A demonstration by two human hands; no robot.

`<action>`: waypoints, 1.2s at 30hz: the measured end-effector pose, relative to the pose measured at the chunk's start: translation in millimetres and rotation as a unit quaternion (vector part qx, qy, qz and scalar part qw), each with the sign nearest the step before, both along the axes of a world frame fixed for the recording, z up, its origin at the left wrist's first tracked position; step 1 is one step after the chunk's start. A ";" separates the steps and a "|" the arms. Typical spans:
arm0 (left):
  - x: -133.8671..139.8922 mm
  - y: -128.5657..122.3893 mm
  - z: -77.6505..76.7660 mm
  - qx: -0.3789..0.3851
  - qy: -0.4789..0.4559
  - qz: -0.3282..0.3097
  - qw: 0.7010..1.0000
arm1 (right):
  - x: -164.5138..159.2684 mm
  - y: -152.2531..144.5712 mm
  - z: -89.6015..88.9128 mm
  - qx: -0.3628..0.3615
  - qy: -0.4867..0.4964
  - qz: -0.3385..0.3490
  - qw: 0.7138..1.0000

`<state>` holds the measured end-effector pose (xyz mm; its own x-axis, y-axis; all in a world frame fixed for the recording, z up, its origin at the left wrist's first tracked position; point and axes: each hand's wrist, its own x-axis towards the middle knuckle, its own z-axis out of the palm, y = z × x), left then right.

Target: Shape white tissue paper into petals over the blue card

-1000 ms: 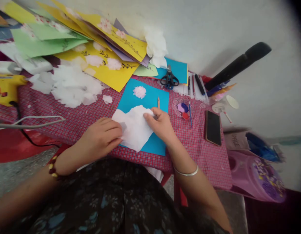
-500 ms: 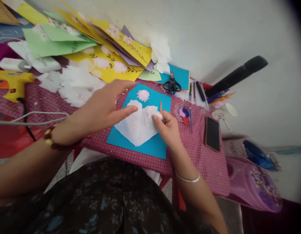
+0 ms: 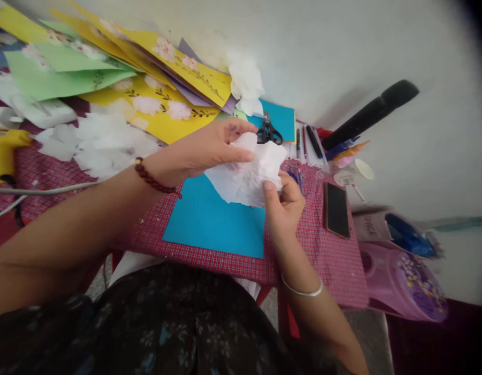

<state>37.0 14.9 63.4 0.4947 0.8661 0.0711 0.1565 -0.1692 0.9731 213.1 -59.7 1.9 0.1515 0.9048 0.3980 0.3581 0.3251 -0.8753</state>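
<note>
a person in a dark floral garment (image 3: 178,323) is facing a worktop (image 3: 322,271) draped in red checked cloth, where a blue sheet (image 3: 217,229) is lying near the front edge. over its far part, two bare hands are handling crumpled white paper (image 3: 241,182). the right hand (image 3: 284,211) is pinching the paper's right side, its thumb and bent fingers closing on the edge. the left hand (image 3: 207,148) is laying its thumb on the paper's left side, forefinger standing apart; from where i am standing, i cannot tell whether its hidden fingers are gripping. a phone (image 3: 336,210) is lying off to the right. beyond the paper, black-handled scissors (image 3: 269,134) are resting; at left, white scraps (image 3: 108,140) are lying heaped before yellow cards (image 3: 204,75) bearing pinkish blossoms, with a pale wall (image 3: 303,47) rising behind.
</note>
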 end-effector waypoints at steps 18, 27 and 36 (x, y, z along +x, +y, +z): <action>-28.7 -41.7 4.7 0.252 0.179 -0.028 0.951 | -3.0 15.3 -17.7 -0.267 0.217 0.203 0.917; -72.7 -63.0 -39.2 0.102 0.102 0.176 0.974 | 9.2 15.7 -12.9 -0.211 0.204 0.161 0.942; -75.9 -58.2 -38.9 0.179 0.227 0.115 0.950 | 13.0 16.9 -15.8 -0.183 0.180 0.214 0.942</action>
<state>-39.0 -43.3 24.6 0.3449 0.9157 0.2062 0.6190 -0.3871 0.6834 226.2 -42.8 -13.9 -0.1925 0.9805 0.0389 -0.0787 0.0241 -0.9966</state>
